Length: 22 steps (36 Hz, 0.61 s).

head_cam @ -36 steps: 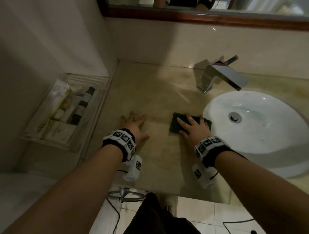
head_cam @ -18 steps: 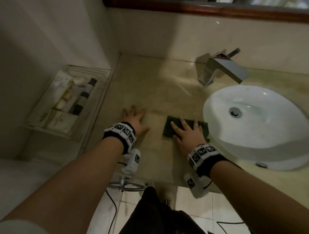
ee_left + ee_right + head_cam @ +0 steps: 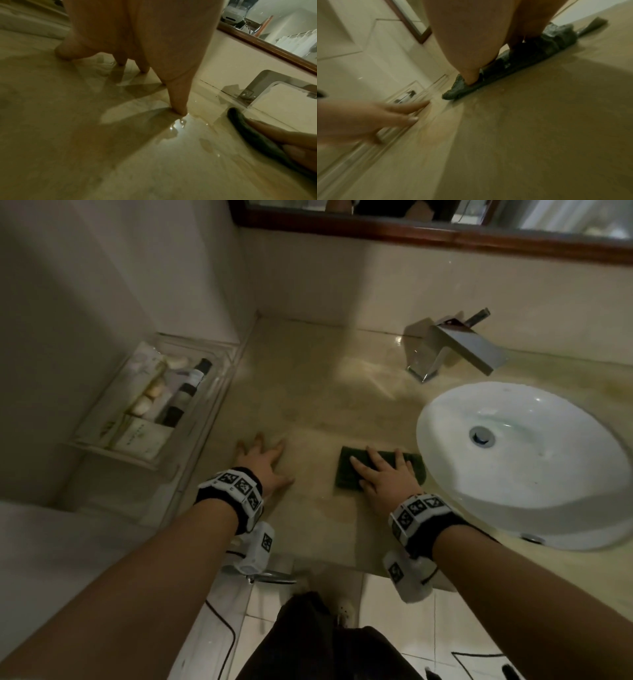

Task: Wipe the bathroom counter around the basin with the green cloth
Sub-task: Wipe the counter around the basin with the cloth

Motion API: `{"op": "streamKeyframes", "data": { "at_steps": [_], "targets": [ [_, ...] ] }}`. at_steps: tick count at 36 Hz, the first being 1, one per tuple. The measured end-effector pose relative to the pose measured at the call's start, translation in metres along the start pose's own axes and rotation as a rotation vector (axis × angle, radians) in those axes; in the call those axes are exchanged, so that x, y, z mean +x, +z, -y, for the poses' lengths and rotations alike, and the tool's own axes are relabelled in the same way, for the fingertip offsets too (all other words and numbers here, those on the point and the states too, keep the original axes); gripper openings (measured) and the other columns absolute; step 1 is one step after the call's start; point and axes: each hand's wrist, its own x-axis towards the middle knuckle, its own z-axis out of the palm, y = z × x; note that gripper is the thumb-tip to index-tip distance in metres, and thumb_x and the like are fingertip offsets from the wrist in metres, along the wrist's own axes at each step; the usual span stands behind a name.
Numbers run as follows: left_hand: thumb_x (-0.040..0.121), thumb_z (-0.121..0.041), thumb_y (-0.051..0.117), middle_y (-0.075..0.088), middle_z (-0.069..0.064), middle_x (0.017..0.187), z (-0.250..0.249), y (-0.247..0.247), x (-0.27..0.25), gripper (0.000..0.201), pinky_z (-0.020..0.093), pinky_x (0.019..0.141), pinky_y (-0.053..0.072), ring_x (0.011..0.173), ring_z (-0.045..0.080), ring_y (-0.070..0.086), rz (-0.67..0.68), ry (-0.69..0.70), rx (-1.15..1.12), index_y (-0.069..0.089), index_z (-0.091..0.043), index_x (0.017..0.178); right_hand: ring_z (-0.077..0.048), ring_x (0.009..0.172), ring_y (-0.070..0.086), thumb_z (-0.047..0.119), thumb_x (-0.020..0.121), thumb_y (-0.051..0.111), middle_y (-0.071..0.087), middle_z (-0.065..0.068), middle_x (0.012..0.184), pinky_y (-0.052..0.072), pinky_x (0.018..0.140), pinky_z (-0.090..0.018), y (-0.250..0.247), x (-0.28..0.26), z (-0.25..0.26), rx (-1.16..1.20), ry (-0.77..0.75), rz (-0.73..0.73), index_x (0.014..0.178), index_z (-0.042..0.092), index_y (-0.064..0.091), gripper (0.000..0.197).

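Flat and spread, my right hand [image 3: 385,479] presses the green cloth [image 3: 346,470] down on the counter [image 3: 325,392]; the fingers lie straight on top of the cloth and do not curl round it. In the right wrist view the fingertips [image 3: 471,77] sink a little into the green cloth [image 3: 539,44], which lies folded and wrinkled on the stone.

The cloth is near the front edge of the counter, just beside the left rim of the basin [image 3: 445,405]. I cannot tell if the cloth touches the rim. My left hand [image 3: 263,460] rests on the counter to the left of the cloth, well apart from it, with the fingers spread and holding nothing. In the left wrist view the fingertips [image 3: 179,109] touch the counter [image 3: 85,135], and beside one of them there is a small wet patch [image 3: 178,125] that shines. The green cloth [image 3: 257,138] and the fingers of my right hand [image 3: 283,138] show at the right side of that view.

The faucet [image 3: 455,347] stands at the back edge of the counter, behind the basin, with its spout over the bowl. At the left end of the counter, a clear tray [image 3: 219,392] holds small bottles [image 3: 191,388] and packets. A mirror with a dark wooden frame [image 3: 411,234] hangs on the wall above the back edge.
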Motion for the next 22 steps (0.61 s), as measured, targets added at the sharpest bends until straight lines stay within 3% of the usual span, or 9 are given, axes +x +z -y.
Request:
{"op": "streamKeyframes", "data": {
  "at_steps": [14, 22],
  "targets": [
    [0.088, -0.057, 0.059, -0.019, 0.0, 0.161, -0.006, -0.003, -0.001, 0.084, 0.053, 0.119, 0.01, 0.144, 0.043, -0.018, 0.015, -0.015, -0.021, 0.004, -0.046, 0.151, -0.046, 0.144, -0.008, 0.046, 0.101, 0.026, -0.006, 0.011, 0.161, 0.0, 0.118, -0.054, -0.022, 0.046, 0.021, 0.033, 0.134, -0.051, 0.147, 0.054, 0.007, 0.05],
    [0.089, -0.057, 0.057, -0.019, 0.0, 0.161, -0.007, -0.005, -0.002, 0.084, 0.053, 0.119, 0.007, 0.144, 0.043, -0.019, 0.02, -0.012, 0.011, 0.001, -0.046, 0.151, -0.047, 0.143, -0.01, 0.044, 0.102, 0.024, -0.008, 0.01, 0.161, -0.002, 0.117, -0.056, 0.001, 0.025, 0.059, -0.002, 0.011, -0.008, 0.147, 0.054, 0.005, 0.05]
  ]
}}
